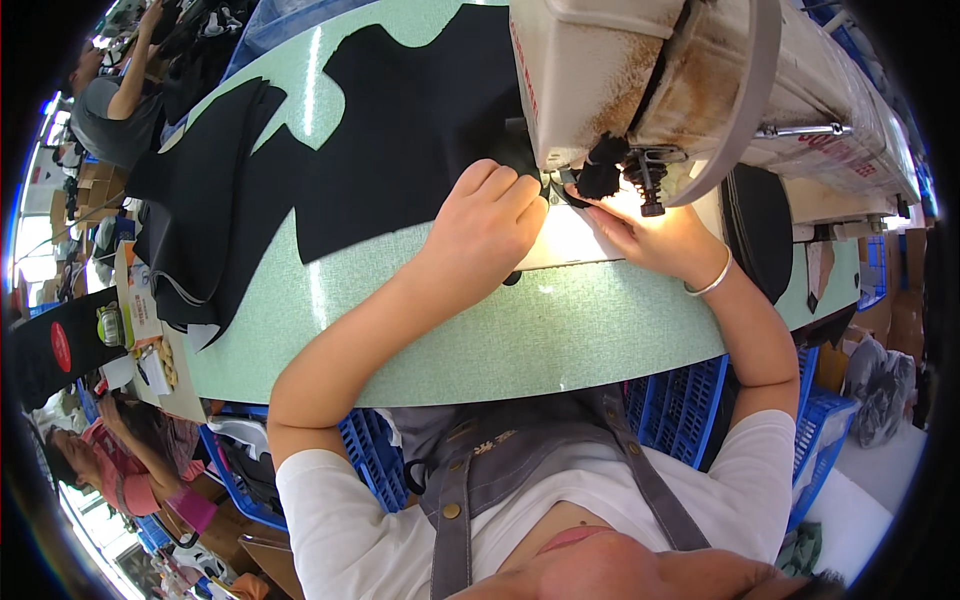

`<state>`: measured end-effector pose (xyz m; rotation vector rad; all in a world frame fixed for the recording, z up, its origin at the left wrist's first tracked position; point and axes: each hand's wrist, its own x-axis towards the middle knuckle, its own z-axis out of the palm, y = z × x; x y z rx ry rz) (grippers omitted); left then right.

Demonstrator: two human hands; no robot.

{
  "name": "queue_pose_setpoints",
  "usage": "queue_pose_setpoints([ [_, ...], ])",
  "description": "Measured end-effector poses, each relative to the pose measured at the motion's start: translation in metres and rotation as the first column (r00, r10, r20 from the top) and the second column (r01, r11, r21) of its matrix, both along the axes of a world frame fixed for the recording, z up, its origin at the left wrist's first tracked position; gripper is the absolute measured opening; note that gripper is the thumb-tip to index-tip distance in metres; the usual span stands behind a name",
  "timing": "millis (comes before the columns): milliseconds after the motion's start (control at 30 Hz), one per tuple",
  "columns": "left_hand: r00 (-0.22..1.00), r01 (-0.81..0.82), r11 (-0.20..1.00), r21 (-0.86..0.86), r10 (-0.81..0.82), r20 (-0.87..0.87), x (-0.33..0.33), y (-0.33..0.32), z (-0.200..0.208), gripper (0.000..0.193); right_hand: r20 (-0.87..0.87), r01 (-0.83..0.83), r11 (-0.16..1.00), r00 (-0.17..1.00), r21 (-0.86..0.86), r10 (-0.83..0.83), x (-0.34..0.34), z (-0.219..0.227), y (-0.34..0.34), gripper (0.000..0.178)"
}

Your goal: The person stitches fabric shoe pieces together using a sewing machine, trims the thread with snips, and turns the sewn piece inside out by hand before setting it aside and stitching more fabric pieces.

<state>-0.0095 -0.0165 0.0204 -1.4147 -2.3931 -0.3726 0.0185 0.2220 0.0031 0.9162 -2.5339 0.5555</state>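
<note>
Feeding small black fabric piece (600,178) under sewing machine (640,80) needle: left hand (487,225) curled, knuckles pressing beside it; right hand (655,238) flat, fingertips pinning it. Keeping fingers clear seems advisable.

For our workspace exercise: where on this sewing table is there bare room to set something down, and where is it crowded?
Free: the green table strip along its near edge, below both forearms. Crowded: under the sewing machine, where the left hand and right hand work, and the far left, covered by black fabric.
</note>
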Motion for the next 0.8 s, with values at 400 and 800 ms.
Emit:
queue_pose_setpoints([
  [400,0.997,-0.069,0.993,0.093,0.071,-0.021,0.003,-0.004,-0.004,0.022,0.219,-0.008,0.997,0.976,0.072,-0.008,0.003,-0.001,0.012,0.031],
  [800,0.999,-0.038,0.967,0.250,0.031,0.030,-0.005,-0.009,-0.020,0.013,0.306,-0.029,0.997,0.952,0.067,0.007,0.001,0.019,0.003,0.030],
])
